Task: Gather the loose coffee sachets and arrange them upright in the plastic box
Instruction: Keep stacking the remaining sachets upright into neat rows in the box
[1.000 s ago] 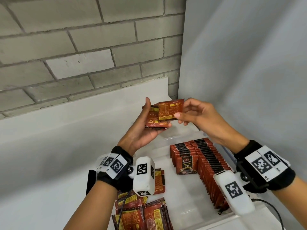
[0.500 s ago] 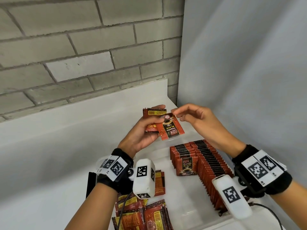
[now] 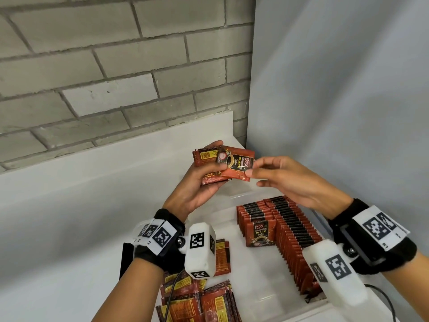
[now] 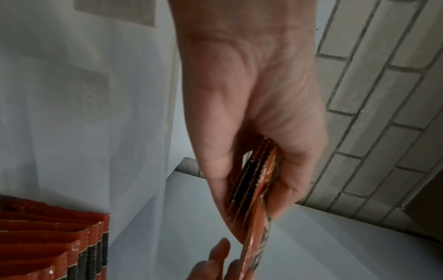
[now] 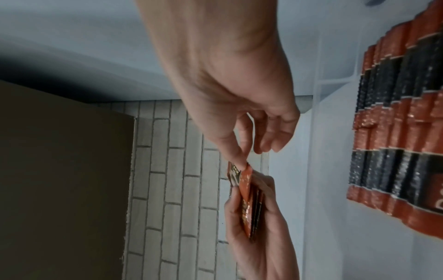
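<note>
My left hand (image 3: 205, 182) grips a small stack of red coffee sachets (image 3: 204, 156) above the table, edges showing in the left wrist view (image 4: 254, 185). On the stack lies a top sachet (image 3: 234, 162), face up and tilted. My right hand (image 3: 251, 169) pinches its right corner between thumb and forefinger; the pinch shows in the right wrist view (image 5: 242, 164). Below the hands stands the clear plastic box (image 3: 257, 289) with rows of upright sachets (image 3: 285, 228). Loose sachets (image 3: 199, 303) lie in a pile at the bottom edge.
A single sachet (image 3: 222, 256) lies flat left of the box, partly behind my left wrist camera. A grey brick wall (image 3: 116, 77) rises behind the white table (image 3: 69, 228), and a pale curtain (image 3: 336, 101) closes the right side. A black object (image 3: 126, 259) sits by my left wrist.
The right hand has turned the sachet from back side to printed face and brought it down onto the stack in the left hand. Both hands have sunk slightly.
</note>
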`<state>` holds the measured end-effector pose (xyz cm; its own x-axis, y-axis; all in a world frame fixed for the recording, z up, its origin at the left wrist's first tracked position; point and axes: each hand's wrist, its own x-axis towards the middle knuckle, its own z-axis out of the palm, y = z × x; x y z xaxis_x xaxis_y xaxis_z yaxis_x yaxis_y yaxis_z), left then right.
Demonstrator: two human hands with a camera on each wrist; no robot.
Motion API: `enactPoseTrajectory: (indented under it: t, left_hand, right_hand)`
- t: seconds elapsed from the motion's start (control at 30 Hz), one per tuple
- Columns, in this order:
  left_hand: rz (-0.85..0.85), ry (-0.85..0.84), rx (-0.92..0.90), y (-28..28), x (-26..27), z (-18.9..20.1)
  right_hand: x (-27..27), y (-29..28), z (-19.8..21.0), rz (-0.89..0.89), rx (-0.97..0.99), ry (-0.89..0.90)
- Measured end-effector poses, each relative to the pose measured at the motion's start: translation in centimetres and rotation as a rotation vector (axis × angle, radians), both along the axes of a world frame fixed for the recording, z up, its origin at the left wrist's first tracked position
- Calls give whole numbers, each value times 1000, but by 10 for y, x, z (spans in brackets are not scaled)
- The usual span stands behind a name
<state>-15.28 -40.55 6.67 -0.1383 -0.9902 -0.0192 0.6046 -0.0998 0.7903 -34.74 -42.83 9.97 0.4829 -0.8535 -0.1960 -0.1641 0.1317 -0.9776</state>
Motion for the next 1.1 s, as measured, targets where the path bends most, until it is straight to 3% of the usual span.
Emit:
enactPoseTrajectory:
  t: [0.3, 0.5, 0.77, 0.93, 1.1]
  left_hand:
    - [-104, -154, 21, 2, -2, -4]
    - [-127, -95, 26, 1, -4, -2]
    - [8, 32, 158, 0, -2, -2]
    - [20, -5, 168, 3, -5, 1]
    - [16, 13, 176, 4, -6, 2]
  right_hand:
    - [-3, -3, 9, 15, 75, -93]
    - [-11, -4, 13, 33, -40, -4]
    - [-26, 9, 15, 365, -239, 495]
    - [-18, 16, 6, 413, -477, 799]
    - [-11, 14, 5, 494, -496, 985]
